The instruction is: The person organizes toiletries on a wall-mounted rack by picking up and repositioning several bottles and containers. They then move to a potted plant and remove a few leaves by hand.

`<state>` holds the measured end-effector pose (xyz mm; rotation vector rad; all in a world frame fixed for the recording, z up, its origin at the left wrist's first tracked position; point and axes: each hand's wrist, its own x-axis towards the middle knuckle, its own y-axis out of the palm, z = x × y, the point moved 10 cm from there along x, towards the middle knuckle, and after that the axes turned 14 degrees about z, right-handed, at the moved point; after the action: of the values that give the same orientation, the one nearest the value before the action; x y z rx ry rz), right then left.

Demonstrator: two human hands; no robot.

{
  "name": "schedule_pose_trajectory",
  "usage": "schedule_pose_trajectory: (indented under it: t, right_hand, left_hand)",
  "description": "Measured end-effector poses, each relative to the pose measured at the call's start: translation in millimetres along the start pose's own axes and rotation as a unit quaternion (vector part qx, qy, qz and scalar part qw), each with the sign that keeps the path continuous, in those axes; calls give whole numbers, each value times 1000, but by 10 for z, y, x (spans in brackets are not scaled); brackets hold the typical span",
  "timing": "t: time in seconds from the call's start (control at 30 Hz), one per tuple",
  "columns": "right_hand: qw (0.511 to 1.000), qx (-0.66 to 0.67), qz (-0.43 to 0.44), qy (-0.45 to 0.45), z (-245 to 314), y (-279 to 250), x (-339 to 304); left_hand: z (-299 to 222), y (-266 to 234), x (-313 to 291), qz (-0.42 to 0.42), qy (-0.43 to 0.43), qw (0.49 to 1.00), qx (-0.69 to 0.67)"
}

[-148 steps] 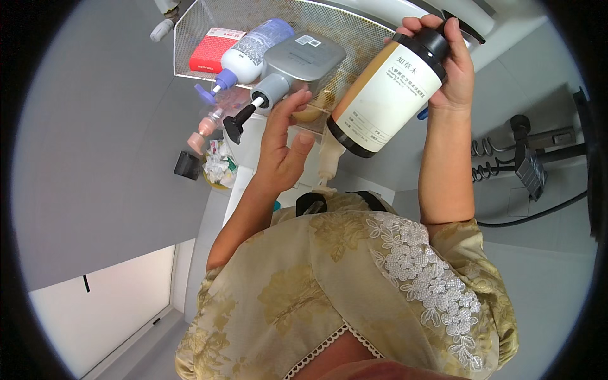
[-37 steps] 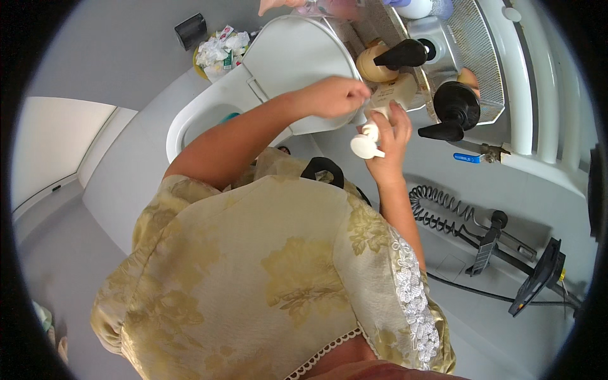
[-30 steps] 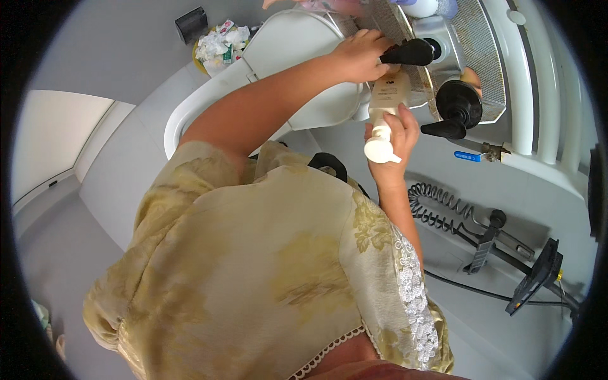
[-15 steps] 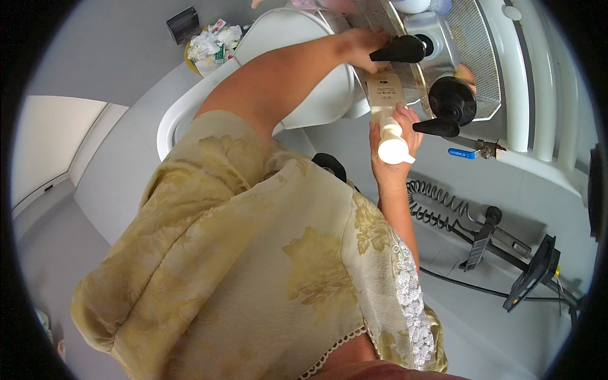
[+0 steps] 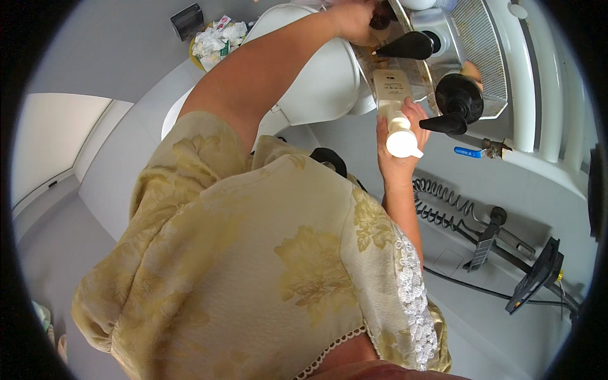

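My right hand (image 5: 412, 130) is closed round a cream pump bottle (image 5: 392, 88), held at its neck just below the white pump head (image 5: 401, 144). The bottle is beside the near edge of a metal mesh rack (image 5: 493, 38). Up at the left end of the rack, my left hand (image 5: 356, 22) has its fingers bent at a dark brown rounded thing (image 5: 380, 16). Those fingers are partly hidden, and the thing's kind does not show. Between my hands juts a black pump nozzle (image 5: 405, 46) from a clear-silver bottle (image 5: 437, 31). A second black pump head (image 5: 455, 104) rises close to my right hand.
White radiator pipes (image 5: 519, 82) run along the right, with a blue-handled valve (image 5: 468, 152) below. A white toilet (image 5: 323, 85) stands under my left arm. A bin of crumpled tissues (image 5: 215, 44) is behind it. A coiled hose (image 5: 443, 196) hangs at the right.
My left hand has moved up and away from the black nozzle to the dark brown thing. The cream bottle stays in my right hand; the view has shifted slightly.
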<state>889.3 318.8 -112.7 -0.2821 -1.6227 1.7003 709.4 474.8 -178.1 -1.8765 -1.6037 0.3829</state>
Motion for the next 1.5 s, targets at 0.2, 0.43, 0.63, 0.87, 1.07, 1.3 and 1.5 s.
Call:
schedule_pose_trajectory:
  t: [0.2, 0.43, 0.63, 0.87, 1.07, 1.3, 1.5]
  right_hand:
    - [1000, -18, 5, 14, 8, 51, 32]
    - [1000, -2, 6, 12, 56, 138, -39]
    - [999, -11, 28, 19, 44, 184, -79]
    - [1000, 9, 27, 9, 60, 170, -97]
    - [999, 4, 44, 12, 33, 175, -95]
    - [999, 17, 37, 7, -26, 120, 5]
    - [995, -5, 84, -49, -76, 405, -58]
  left_hand:
    - [-103, 524, 87, -13, 114, 991, 68]
    - [-337, 1049, 190, 68, 173, 979, 85]
    - [-240, 1070, 383, 224, 216, 949, -57]
    - [244, 878, 655, 201, 46, 966, 155]
    - [439, 1038, 790, 249, -13, 922, 297]
    - [310, 926, 674, 285, -32, 906, 310]
    - [385, 757, 709, 177, -21, 967, 184]
